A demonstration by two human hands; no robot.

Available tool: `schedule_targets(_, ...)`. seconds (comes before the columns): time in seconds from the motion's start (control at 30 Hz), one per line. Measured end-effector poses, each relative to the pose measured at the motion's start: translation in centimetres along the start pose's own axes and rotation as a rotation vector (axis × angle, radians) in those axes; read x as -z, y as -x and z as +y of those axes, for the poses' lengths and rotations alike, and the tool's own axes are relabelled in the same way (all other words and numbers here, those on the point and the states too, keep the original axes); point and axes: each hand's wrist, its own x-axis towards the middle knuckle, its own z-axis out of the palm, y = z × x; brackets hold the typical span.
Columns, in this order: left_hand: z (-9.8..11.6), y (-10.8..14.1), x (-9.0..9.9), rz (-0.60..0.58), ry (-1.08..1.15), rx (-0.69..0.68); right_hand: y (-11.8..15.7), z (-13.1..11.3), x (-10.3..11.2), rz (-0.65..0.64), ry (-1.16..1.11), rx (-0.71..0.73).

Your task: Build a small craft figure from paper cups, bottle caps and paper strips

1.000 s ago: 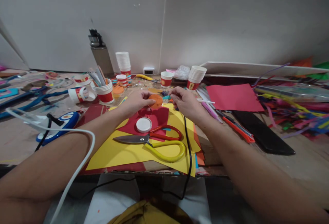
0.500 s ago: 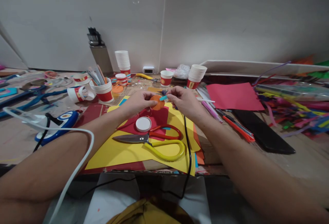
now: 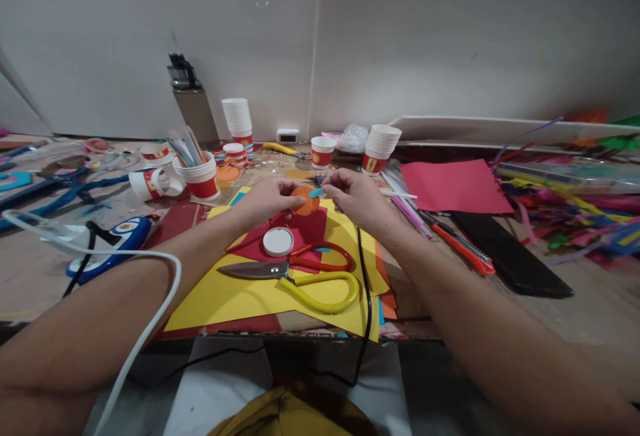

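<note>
My left hand (image 3: 274,197) pinches an orange paper disc (image 3: 305,202) by its left edge, above the coloured sheets. From the other side my right hand (image 3: 349,192) grips a small light-blue paper strip (image 3: 317,193), whose free end lies over the disc's upper right; I cannot tell whether it is stuck there. Just below the hands sits a round white lid (image 3: 279,241) on red paper (image 3: 310,231). Nearer to me lie scissors (image 3: 313,293) with one red and one yellow handle, on yellow paper (image 3: 210,306).
A paper cup (image 3: 203,183) of pens stands at left, near a blue-and-white device (image 3: 127,233) with a white cable. Stacked cups (image 3: 383,139) and a bottle (image 3: 195,106) line the wall. At right lie a red cutter knife (image 3: 465,251), a black slab (image 3: 515,259) and colourful strips (image 3: 575,209).
Both hands hold almost the same pose, with the blue strip still against the orange disc. The whole view has shifted very slightly.
</note>
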Motion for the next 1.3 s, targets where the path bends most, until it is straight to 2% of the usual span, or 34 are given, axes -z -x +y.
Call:
schedule_targets(0.27, -0.3, 0.0, 0.0, -0.044, 0.052, 0.007, 0.1, -0.3, -0.1, -0.008, -0.011, -0.023)
schedule_targets(0.4, -0.4, 0.0, -0.1, -0.033, 0.113, 0.029, 0.0, -0.4, -0.2, 0.014, -0.161, -0.094)
schedule_targets(0.57, 0.1, 0.0, -0.2, 0.045, 0.191, 0.073, -0.2, -0.3, -0.6, 0.069, -0.391, -0.237)
schedule_targets(0.67, 0.2, 0.0, -0.2, 0.070, 0.211, 0.083, -0.2, -0.1, -0.8, 0.074, -0.431, -0.254)
schedule_targets(1.0, -0.5, -0.1, -0.3, 0.012, 0.152, 0.054, 0.4, -0.9, -0.6, 0.018, -0.029, -0.191)
schedule_targets(1.3, -0.9, 0.0, -0.4, -0.013, 0.094, 0.010, 0.4, -1.1, -0.4, 0.038, 0.140, -0.108)
